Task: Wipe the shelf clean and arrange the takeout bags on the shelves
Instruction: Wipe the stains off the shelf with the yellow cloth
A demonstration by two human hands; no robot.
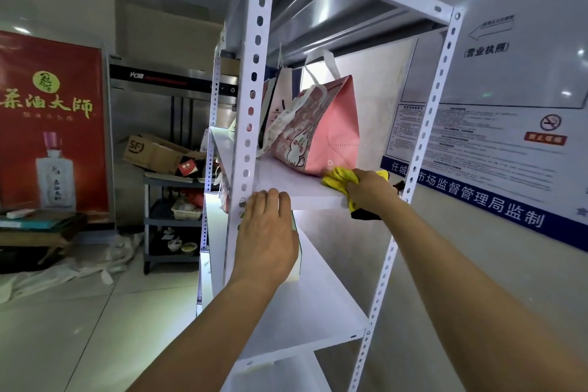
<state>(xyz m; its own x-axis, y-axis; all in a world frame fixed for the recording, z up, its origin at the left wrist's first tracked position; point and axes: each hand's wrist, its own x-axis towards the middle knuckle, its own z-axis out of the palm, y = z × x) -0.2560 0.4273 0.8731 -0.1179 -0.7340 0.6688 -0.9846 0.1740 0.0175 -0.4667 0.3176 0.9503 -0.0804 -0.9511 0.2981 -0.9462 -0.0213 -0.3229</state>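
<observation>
A white metal shelf unit (254, 79) with perforated posts stands right in front of me. On its middle shelf board (286, 178) sits a pink takeout bag (321, 134) with a rabbit print, and a second pale bag (276, 95) leans behind it. My right hand (370, 189) presses a yellow cloth (337, 180) on the front right of that board, just in front of the pink bag. My left hand (267, 235) lies flat against the board's front edge and left post, partly covering a pale boxy object on the shelf below.
The lower shelf board (321, 293) shows bare white surface. A wall notice board (515, 137) is close on the right. To the left stand a red poster (51, 124), a steel fridge (165, 105) and a cart (171, 223) with cardboard boxes.
</observation>
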